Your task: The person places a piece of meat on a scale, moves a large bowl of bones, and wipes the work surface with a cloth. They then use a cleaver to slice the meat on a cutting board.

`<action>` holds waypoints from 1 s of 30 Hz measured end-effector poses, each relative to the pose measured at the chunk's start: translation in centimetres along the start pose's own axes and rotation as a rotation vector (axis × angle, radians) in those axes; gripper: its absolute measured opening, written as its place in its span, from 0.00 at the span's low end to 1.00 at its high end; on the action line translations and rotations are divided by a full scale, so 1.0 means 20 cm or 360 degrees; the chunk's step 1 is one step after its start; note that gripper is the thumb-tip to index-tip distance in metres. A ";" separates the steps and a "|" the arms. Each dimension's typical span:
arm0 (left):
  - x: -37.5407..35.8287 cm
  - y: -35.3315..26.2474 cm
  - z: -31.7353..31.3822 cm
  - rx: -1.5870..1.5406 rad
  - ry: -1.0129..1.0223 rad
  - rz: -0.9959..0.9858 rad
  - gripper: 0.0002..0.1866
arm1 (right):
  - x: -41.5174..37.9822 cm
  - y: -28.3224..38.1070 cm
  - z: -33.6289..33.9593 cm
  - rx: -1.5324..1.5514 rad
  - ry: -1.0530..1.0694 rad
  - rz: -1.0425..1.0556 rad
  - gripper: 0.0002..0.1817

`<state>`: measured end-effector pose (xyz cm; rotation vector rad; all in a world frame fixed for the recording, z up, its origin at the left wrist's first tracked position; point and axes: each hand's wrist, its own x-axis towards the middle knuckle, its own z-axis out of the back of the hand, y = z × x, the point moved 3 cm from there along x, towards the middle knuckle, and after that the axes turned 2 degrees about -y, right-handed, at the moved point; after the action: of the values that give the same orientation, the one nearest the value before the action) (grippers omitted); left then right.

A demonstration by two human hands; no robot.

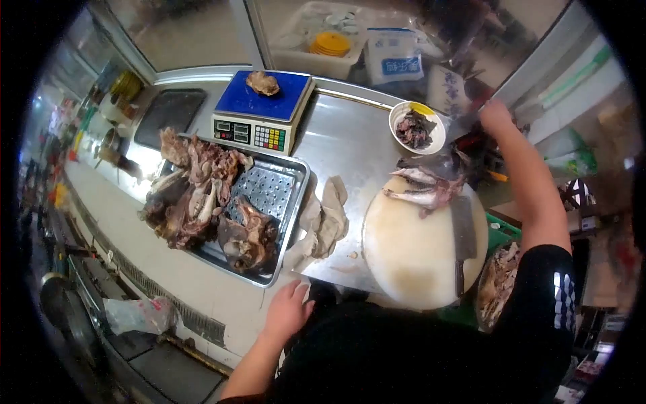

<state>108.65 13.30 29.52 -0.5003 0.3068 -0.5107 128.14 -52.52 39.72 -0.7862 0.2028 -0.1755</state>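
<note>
Meat (441, 192) lies atop the round board (410, 249), right of centre, probably for firm support, a knife (463, 229) alongside. Left hand (288, 313), lower centre: loosely open grip. Right hand (496, 116), upper right: grip blurred, I cannot tell.

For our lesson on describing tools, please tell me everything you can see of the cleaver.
The cleaver has a broad, roughly rectangular, dark grey blade that looks like metal, and a narrow, dark handle of unclear material. It lies flat on the right-hand part of the round board, handle toward the bottom of the picture. Nobody holds it. Whether the meat touches its far end is unclear.
</note>
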 end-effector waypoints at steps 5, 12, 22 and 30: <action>0.19 -0.11 -0.02 0.0029 0.0059 -0.0262 0.21 | -0.38 -0.27 0.35 -0.0178 -0.0453 -0.0053 0.09; 0.43 -0.43 -0.04 -0.0036 0.0099 -0.0800 0.21 | -1.53 -0.63 0.34 0.0284 -0.0812 -0.0705 0.25; 0.52 -0.85 -0.24 -0.0839 0.0626 -0.0299 0.24 | -2.23 0.83 0.12 0.4504 -0.0118 -0.1340 0.08; 0.55 -1.32 -0.29 -0.2285 0.0874 -0.0076 0.14 | -2.35 0.91 0.25 0.4843 0.0561 -0.0515 0.19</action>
<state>105.27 -14.83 36.84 -1.7626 1.2127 -0.3991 85.54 -25.61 35.59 2.2704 -0.0425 -0.6103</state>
